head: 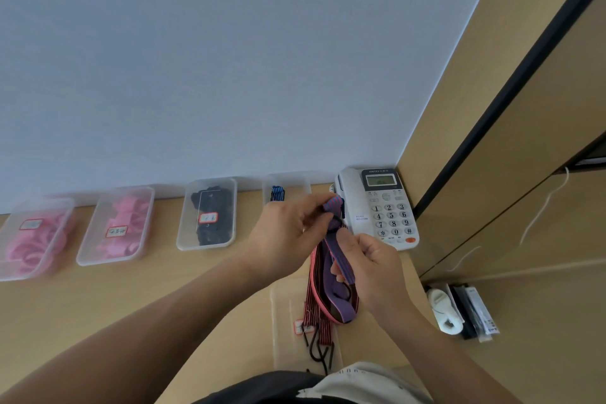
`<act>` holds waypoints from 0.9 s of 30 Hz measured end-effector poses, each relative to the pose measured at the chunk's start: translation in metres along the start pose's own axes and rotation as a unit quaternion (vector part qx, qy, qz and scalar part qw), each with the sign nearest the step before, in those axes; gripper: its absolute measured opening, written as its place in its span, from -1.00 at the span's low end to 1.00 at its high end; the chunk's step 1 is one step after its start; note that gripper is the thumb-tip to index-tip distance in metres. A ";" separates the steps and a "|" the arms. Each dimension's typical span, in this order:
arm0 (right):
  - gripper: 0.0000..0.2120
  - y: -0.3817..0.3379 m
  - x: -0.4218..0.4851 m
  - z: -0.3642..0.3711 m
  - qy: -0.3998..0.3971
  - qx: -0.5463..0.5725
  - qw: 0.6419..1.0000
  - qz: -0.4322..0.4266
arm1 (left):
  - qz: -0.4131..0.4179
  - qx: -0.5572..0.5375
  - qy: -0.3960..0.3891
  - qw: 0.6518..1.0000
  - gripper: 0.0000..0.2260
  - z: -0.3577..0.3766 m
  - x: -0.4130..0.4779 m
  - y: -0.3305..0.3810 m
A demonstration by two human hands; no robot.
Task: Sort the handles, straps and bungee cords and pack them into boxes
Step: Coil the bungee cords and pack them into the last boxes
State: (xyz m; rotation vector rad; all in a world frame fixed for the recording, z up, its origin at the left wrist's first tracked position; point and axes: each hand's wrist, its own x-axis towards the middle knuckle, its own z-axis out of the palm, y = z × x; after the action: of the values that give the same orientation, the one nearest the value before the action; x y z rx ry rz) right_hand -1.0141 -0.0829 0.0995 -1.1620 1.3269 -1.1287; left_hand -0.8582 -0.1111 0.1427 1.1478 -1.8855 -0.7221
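"Two hands, one cord?"
"Yes. Left hand (288, 233) pinches the far end of the bungee cord (335, 249); right hand (377, 272) grips it lower, fingers curled."
"Long axis?"
"Far to near, hanging over the clear box (283, 311) at the table's (147, 279) near edge. The right hand looks nearer for lowering."

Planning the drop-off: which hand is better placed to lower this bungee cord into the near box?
Probably the right hand: it grips the bungee cord low, just above the near box. The left hand pinches the cord's top end, farther from it.
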 end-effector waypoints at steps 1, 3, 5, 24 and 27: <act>-0.51 -0.003 -0.002 0.001 -0.010 0.016 1.000 0.000 | 0.032 0.035 0.007 0.999 -0.84 0.000 -0.002 -0.001; -0.57 -0.009 -0.005 0.004 -0.023 0.077 0.997 0.002 | 0.116 0.099 0.022 0.988 -0.81 0.002 -0.005 -0.002; -0.56 -0.013 -0.007 0.006 -0.026 0.135 0.990 0.010 | 0.193 0.160 0.045 0.967 -0.78 0.005 -0.008 -0.006; -0.78 -0.010 -0.014 0.002 -0.030 0.139 0.990 -0.001 | -0.229 -0.296 -0.046 0.926 -0.79 0.010 -0.010 -0.015; -0.78 -0.014 -0.015 0.002 -0.030 0.148 0.989 -0.005 | -0.216 -0.344 -0.107 0.908 -0.81 0.011 -0.010 -0.012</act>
State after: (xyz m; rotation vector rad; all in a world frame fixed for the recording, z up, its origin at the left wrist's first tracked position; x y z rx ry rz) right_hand -1.0110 -0.0695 0.1146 -0.9762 1.0658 -1.2409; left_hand -0.8591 -0.1067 0.1245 1.0354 -1.3373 -1.6603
